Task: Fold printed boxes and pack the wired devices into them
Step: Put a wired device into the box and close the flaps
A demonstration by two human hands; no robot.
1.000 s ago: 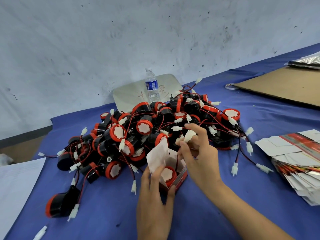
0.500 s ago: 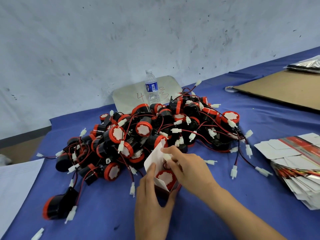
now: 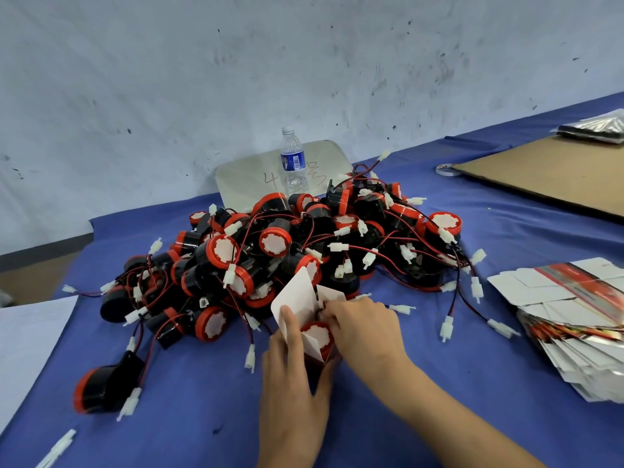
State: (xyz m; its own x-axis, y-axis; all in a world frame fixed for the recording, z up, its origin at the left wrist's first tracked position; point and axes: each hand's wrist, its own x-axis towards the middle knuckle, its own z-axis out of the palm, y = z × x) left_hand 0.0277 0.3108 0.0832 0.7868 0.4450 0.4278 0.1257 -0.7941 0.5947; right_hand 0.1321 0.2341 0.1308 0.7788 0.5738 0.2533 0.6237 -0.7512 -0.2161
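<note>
Left grip [image 3: 290, 383] clasps the open box [image 3: 297, 298], right grip [image 3: 364, 325] pinches the wire [image 3: 316, 296], heap of devices [image 3: 270, 244] crowding behind

Blocked dead ahead by pile of wired devices [image 3: 304, 248], on the right by stack of flat printed boxes [image 3: 574, 319]. Open between the two over blue cloth [image 3: 439, 417], barring loose connector leads [image 3: 447, 327]. Open front-left, save one stray device [image 3: 101, 390]. Walled off behind pile: water bottle [image 3: 293, 163].
</note>
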